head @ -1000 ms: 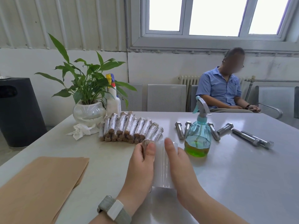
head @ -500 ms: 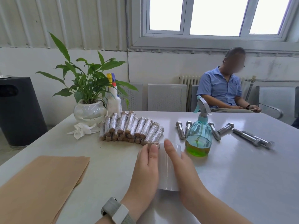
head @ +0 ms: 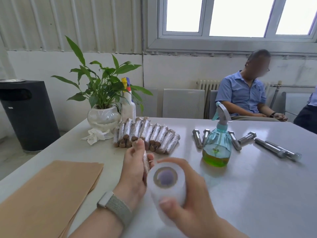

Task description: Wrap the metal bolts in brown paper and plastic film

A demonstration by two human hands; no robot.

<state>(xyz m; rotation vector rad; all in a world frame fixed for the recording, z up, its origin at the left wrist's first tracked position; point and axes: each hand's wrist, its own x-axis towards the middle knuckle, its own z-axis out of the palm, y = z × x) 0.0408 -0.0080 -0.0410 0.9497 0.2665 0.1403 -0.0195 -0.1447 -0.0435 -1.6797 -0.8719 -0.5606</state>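
My left hand (head: 133, 170) grips a paper-wrapped bolt (head: 145, 161), mostly hidden behind the fingers. My right hand (head: 185, 201) grips a white roll of plastic film (head: 167, 186), its open core turned toward me, right beside the bolt. A row of several wrapped bolts (head: 145, 134) lies at the middle of the grey table (head: 257, 186). Several bare metal bolts (head: 271, 146) lie at the right. A stack of brown paper sheets (head: 44, 194) lies at the front left.
A teal spray bottle with green liquid (head: 217, 145) stands between the wrapped and bare bolts. A potted plant (head: 103, 115), a white spray bottle (head: 128, 105) and a crumpled tissue (head: 95, 134) sit at the back left. A person in a blue shirt (head: 243, 97) sits behind the table.
Both hands have lifted off the table toward me. The film roll has turned from lying flat under my fingers to showing its open core, gripped in my right hand.
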